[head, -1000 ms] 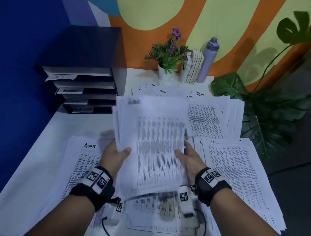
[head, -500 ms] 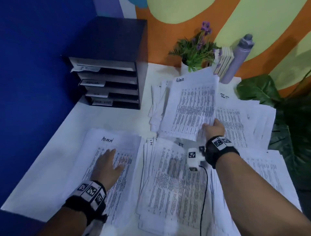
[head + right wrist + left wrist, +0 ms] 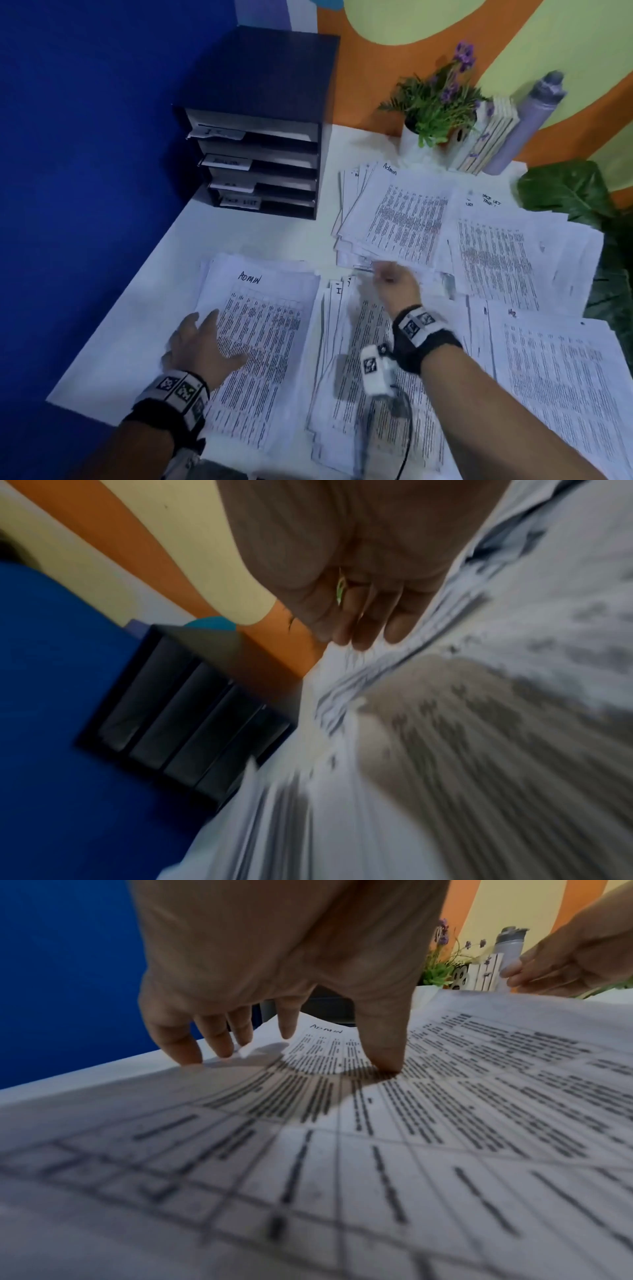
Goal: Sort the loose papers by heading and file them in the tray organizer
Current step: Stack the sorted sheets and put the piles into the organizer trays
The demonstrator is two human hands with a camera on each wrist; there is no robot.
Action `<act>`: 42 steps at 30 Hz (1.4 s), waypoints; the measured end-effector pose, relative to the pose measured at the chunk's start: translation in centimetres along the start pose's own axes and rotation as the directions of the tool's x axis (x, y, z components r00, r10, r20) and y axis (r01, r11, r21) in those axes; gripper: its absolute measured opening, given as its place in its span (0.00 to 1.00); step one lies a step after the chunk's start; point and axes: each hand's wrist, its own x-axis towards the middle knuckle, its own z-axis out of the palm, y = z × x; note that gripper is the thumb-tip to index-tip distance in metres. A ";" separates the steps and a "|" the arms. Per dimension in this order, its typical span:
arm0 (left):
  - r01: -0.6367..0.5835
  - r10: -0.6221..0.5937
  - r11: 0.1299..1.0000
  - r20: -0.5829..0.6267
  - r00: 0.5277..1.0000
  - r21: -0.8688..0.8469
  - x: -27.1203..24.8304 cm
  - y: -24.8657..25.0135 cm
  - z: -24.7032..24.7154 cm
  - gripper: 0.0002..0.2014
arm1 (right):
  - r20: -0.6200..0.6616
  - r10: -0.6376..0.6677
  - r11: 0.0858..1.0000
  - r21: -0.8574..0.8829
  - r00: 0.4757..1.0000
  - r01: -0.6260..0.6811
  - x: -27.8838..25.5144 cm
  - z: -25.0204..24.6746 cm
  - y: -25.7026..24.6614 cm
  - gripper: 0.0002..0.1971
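Several piles of printed papers cover the white table. My left hand [image 3: 205, 329] rests with spread fingers and thumb on the near-left pile headed "Admin" [image 3: 260, 342]; in the left wrist view its fingertips [image 3: 385, 1064] press the top sheet [image 3: 445, 1096]. My right hand [image 3: 394, 281] is blurred at the near edge of a far pile, also headed "Admin" [image 3: 400, 219], with its fingers [image 3: 363, 631] straight and holding nothing. The dark tray organizer [image 3: 260, 161] stands at the back left with labelled slots.
A middle pile [image 3: 359, 377], an "HR" pile [image 3: 548, 377] and a task-list pile [image 3: 496, 253] lie to the right. A potted plant [image 3: 435, 113], books [image 3: 486, 144] and a bottle [image 3: 527, 123] line the back wall. Big leaves [image 3: 575, 192] overhang the right edge.
Both hands held a sheet up a second ago. The left let go and settled on the near Admin pile. The right carried the sheet onto the far Admin pile, released it and drew back.
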 end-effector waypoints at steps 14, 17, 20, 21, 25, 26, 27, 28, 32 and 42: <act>-0.251 0.264 0.921 0.006 0.964 -0.297 0.2 -0.6 1.2 0.38 | 0.233 0.206 0.979 -0.053 0.950 -0.199 -10.8 7.0 1.5 0.06; -0.180 0.173 0.979 -0.078 0.982 -0.099 1.0 -1.7 0.1 0.36 | 0.112 0.221 0.974 -0.079 0.969 -0.213 -10.3 5.8 1.7 0.04; -0.122 0.122 0.993 -0.012 0.993 -0.012 1.2 -2.9 -0.5 0.46 | 0.062 0.250 0.966 -0.076 0.966 -0.245 -10.1 4.5 1.9 0.05; -0.118 0.118 0.993 0.007 0.993 -0.018 1.3 -3.1 -0.6 0.49 | 0.050 0.259 0.964 -0.074 0.965 -0.255 -10.1 4.2 1.9 0.06; -0.114 0.117 0.990 0.034 0.993 -0.082 1.4 -3.3 -0.9 0.55 | 0.050 0.256 0.962 -0.114 0.965 -0.249 -10.6 4.0 1.5 0.13; -0.117 0.120 0.991 0.037 0.992 -0.058 1.3 -3.2 -1.0 0.54 | 0.069 0.254 0.962 -0.123 0.965 -0.244 -10.8 4.2 1.4 0.13; -0.119 0.120 0.992 0.045 0.992 -0.034 1.2 -3.1 -1.1 0.54 | 0.094 0.253 0.962 -0.130 0.963 -0.240 -11.0 4.5 1.2 0.12; -0.123 0.124 0.992 0.061 0.990 -0.021 1.1 -3.1 -1.0 0.53 | 0.120 0.254 0.963 -0.124 0.960 -0.240 -11.3 4.9 1.0 0.12; -0.215 0.232 0.959 0.072 0.970 -0.186 0.6 -3.0 -0.8 0.25 | 0.177 0.245 0.968 -0.092 0.953 -0.232 -12.2 5.9 0.5 0.11; -0.133 0.182 0.639 -0.019 0.983 -0.758 0.6 -3.1 -2.4 0.14 | 0.130 0.263 0.932 0.223 0.956 -0.287 -11.5 5.6 -0.5 0.08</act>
